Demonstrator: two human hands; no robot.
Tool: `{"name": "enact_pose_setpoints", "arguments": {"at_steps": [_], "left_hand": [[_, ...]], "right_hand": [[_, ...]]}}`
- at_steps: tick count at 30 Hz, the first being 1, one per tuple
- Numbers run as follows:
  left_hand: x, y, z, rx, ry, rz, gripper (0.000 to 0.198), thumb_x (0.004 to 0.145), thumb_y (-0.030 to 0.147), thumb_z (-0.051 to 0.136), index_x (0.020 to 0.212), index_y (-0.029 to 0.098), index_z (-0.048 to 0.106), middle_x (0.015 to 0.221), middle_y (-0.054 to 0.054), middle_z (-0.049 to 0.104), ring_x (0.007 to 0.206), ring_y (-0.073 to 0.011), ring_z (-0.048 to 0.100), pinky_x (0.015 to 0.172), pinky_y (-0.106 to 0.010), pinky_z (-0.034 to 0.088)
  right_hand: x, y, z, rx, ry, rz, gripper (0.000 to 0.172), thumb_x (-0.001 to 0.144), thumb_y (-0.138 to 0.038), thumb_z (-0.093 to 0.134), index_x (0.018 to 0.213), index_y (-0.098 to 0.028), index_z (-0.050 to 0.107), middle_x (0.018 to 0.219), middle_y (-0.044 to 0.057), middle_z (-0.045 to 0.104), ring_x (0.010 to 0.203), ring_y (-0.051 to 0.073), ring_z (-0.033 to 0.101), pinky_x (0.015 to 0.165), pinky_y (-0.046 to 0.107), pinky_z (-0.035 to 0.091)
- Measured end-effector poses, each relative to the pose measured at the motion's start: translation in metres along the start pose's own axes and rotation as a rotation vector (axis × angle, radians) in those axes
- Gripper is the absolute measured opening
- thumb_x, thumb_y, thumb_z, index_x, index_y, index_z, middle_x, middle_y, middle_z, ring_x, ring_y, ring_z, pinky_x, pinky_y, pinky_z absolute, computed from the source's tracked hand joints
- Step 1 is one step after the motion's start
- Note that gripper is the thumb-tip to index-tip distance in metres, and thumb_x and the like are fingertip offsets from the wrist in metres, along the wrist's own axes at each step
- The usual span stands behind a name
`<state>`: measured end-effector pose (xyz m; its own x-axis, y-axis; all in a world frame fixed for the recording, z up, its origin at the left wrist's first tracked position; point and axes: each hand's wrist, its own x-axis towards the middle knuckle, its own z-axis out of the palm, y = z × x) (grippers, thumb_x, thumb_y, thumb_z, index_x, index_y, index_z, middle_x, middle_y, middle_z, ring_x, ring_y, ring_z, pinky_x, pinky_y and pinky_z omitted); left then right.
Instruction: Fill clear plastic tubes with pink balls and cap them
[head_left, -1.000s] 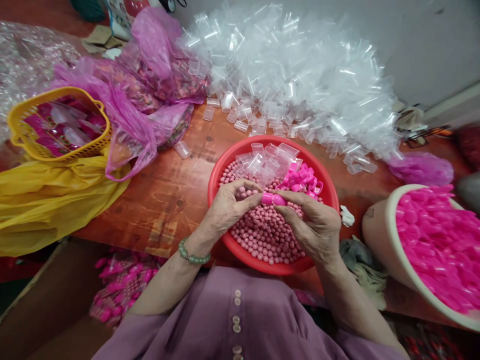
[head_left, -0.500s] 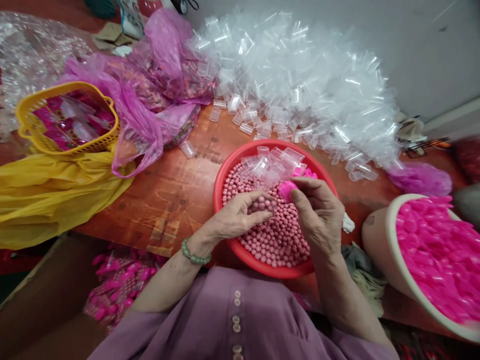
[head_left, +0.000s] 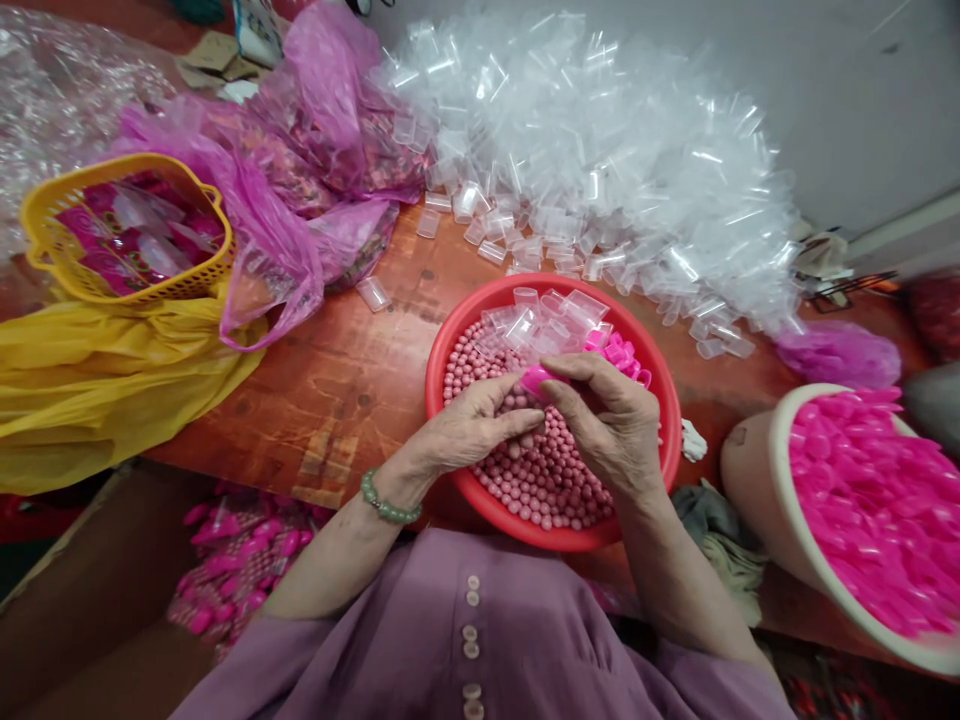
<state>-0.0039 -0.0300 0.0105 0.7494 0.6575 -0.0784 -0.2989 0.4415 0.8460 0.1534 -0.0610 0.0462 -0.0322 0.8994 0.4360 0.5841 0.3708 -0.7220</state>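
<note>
My left hand (head_left: 469, 425), with a green bead bracelet at the wrist, curls around a small cluster of pink beads (head_left: 517, 402). Whether a clear tube encloses them I cannot tell. Between the thumb and fingers of my right hand (head_left: 611, 415) is a bright pink plastic cap (head_left: 535, 381), close against the left fingertips. Both hands are over a red basin (head_left: 437, 350) of loose pink beads (head_left: 536, 500). Clear plastic tubes (head_left: 536, 325) lie on the beads at its back, with more pink plastic pieces (head_left: 619, 352) beside them.
Behind the basin rises a large heap of clear tubes (head_left: 592, 140). A cream bucket (head_left: 757, 470) of pink plastic parts stands right. At left are a yellow basket (head_left: 135, 295), a yellow bag (head_left: 112, 390) and purple bags (head_left: 277, 230). Below the table edge, a box holds pink bead-filled items (head_left: 232, 560).
My right hand has moved left, bringing the pink cap to the beads in my left hand. The pink pieces at the basin's back right are now more exposed.
</note>
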Motion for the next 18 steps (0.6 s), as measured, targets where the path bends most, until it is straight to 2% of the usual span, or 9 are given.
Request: {"name": "enact_pose_setpoints", "arguments": {"at_steps": [3,7,14,16,18], "left_hand": [[0.0002,0.0009,0.0011,0.052,0.033,0.022,0.033,0.08,0.039,0.072,0.096,0.013,0.06,0.067,0.004,0.048,0.054,-0.0051,0.043,0.049,-0.017,0.04],[0.0001,0.0001,0.0001,0.075,0.024,0.022,0.031,0.082,0.04,0.069,0.091,0.013,0.056,0.068,0.003,0.049,0.054,-0.005,0.045,0.05,-0.017,0.04],[0.0001,-0.0033,-0.0013,0.003,0.017,0.009,0.041,0.08,0.05,0.07,0.093,0.013,0.055,0.074,0.0,0.056,0.061,-0.0097,0.054,0.056,-0.022,0.047],[0.0003,-0.0038,-0.0018,-0.007,0.028,0.02,0.042,0.079,0.05,0.072,0.092,0.014,0.056,0.07,0.001,0.054,0.059,-0.0092,0.051,0.055,-0.021,0.043],[0.0007,-0.0046,-0.0024,-0.019,0.049,0.02,0.04,0.079,0.049,0.073,0.086,0.014,0.056,0.068,0.002,0.052,0.057,-0.0077,0.047,0.053,-0.02,0.038]], "right_hand": [[-0.0027,0.0013,0.0023,0.06,0.021,0.031,0.012,0.088,-0.019,0.066,0.099,-0.021,0.07,0.092,0.002,0.073,0.084,0.014,0.068,0.078,0.028,0.057],[-0.0047,0.0031,0.0043,0.056,0.032,0.02,0.012,0.088,-0.018,0.066,0.099,-0.021,0.07,0.093,0.002,0.073,0.085,0.015,0.069,0.079,0.029,0.057],[0.0041,0.002,-0.0026,-0.169,-0.101,-0.18,0.01,0.092,-0.018,0.058,0.099,-0.02,0.065,0.09,0.005,0.071,0.084,0.017,0.068,0.078,0.032,0.056],[0.0042,0.0027,-0.0051,-0.218,-0.17,-0.236,0.018,0.091,-0.022,0.06,0.108,-0.019,0.062,0.098,0.008,0.07,0.092,0.02,0.068,0.081,0.034,0.056],[0.0021,0.0041,-0.0049,-0.297,-0.235,-0.273,0.04,0.086,-0.034,0.067,0.121,-0.017,0.055,0.11,0.013,0.068,0.101,0.026,0.065,0.084,0.04,0.055]]}}
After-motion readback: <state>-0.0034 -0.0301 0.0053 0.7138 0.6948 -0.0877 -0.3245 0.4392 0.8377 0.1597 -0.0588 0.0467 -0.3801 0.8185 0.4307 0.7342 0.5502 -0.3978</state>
